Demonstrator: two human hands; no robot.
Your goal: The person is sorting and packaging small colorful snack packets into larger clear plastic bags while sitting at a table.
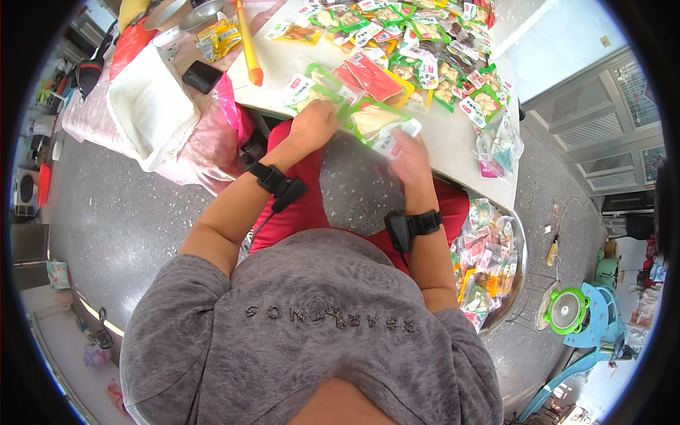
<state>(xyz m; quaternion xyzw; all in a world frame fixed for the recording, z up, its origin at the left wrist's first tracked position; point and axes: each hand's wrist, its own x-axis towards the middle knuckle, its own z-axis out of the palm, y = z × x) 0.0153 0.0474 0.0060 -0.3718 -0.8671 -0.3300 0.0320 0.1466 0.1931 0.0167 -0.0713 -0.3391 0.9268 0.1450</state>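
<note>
My left hand (317, 125) is closed on the lower edge of a green-edged clear food packet (317, 86), slightly blurred, over the table's near edge. To its right, my right hand (413, 156) pinches the white printed end of another green-edged packet (372, 118) with pale food inside. The two packets come close together; whether they touch I cannot tell. Just beyond them, flat red packets (372, 77) rest on the white tabletop (451, 151). A heap of green- and yellow-edged food packets (425, 53) spreads over the table's far side.
A yellow tube with an orange end (249, 45) lies left on the table. Beside it are a white bin (151, 103) and a black phone-like object (202, 77) on pink cloth. A metal basin (518, 265) of packets stands at my right, near a green fan (567, 311).
</note>
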